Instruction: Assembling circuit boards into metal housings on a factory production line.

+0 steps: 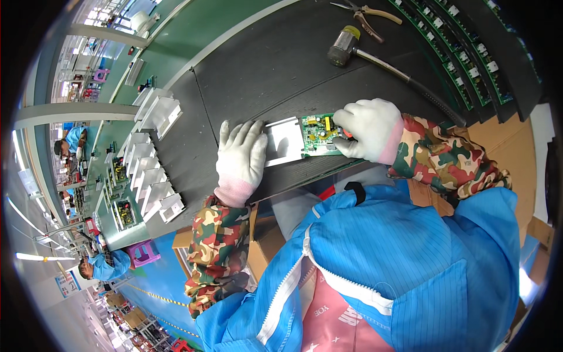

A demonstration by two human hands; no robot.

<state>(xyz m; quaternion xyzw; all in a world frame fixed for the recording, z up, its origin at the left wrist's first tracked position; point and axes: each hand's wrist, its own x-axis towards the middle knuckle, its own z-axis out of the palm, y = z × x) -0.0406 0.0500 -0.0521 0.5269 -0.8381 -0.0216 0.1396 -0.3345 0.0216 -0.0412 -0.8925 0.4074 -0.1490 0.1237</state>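
Note:
A shallow silver metal housing lies on the black work surface in front of me. Against its right side is a green circuit board with yellow and dark components; how far the two overlap is hard to tell. My left hand, in a white glove, rests at the housing's left end with its fingers stretched out and touching the edge. Gloved likewise, my right hand is curled over the right end of the board, gripping it. A bit of red shows by its fingertips. The board's right end is hidden under that hand.
Beyond my right hand lie a mallet and pliers. Rows of green circuit boards stand at the far right. Several empty metal housings line the left side. Co-workers sit farther left. Cardboard borders the right edge.

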